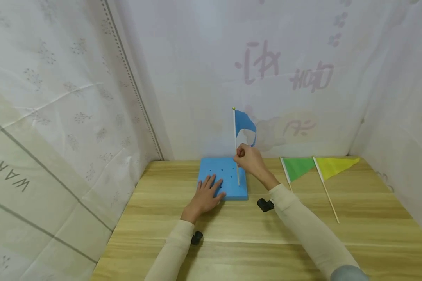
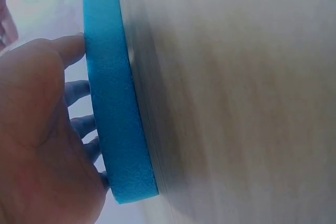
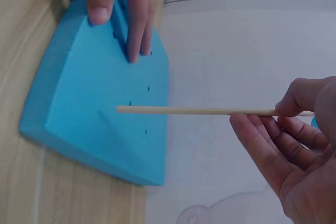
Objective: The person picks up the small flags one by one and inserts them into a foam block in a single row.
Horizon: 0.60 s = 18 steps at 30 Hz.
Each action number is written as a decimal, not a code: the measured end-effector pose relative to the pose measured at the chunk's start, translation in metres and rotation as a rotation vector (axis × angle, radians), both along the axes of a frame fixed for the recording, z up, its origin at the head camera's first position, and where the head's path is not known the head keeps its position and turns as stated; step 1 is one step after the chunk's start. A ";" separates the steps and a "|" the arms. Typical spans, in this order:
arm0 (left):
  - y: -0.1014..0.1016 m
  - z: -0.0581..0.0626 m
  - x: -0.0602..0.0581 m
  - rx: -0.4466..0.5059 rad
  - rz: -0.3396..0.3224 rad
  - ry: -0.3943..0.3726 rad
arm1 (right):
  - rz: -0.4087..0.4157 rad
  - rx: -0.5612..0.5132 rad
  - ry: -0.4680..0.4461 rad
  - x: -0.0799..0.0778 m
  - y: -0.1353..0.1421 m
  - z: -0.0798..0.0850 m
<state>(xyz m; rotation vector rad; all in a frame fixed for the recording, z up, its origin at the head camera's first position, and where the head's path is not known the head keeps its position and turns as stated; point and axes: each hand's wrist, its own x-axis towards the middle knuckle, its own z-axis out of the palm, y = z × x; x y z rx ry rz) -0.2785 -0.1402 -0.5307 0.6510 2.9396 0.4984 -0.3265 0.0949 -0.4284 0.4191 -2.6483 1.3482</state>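
A blue foam board with several small holes lies flat at the back of the table. My left hand rests on its left part with fingers spread, pressing the top; in the left wrist view the fingertips touch the foam. With thumb and fingers my right hand pinches the wooden stick of a blue and white flag, held upright over the board's right part. The stick's bare lower end shows clear of the board in the right wrist view, close over a hole.
To the right on the wooden table lie a green pennant and a yellow pennant, each on a stick. A printed cloth hangs behind the table. Black wrist cameras sit at both wrists.
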 end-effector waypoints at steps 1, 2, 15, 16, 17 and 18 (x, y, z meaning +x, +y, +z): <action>0.000 0.001 0.000 -0.006 -0.002 -0.002 | 0.000 0.006 0.010 -0.002 -0.003 0.001; -0.001 0.002 0.001 -0.009 -0.003 -0.005 | -0.001 0.015 0.022 -0.005 -0.006 0.003; 0.002 0.011 0.004 0.001 0.006 -0.018 | -0.002 0.040 0.085 -0.027 -0.043 0.013; 0.002 0.010 0.003 -0.005 0.005 -0.026 | -0.002 0.041 0.085 -0.028 -0.046 0.013; 0.001 0.009 0.003 -0.005 0.002 -0.028 | -0.003 0.042 0.086 -0.028 -0.048 0.013; 0.001 0.008 0.003 -0.005 0.000 -0.030 | -0.004 0.045 0.087 -0.029 -0.051 0.012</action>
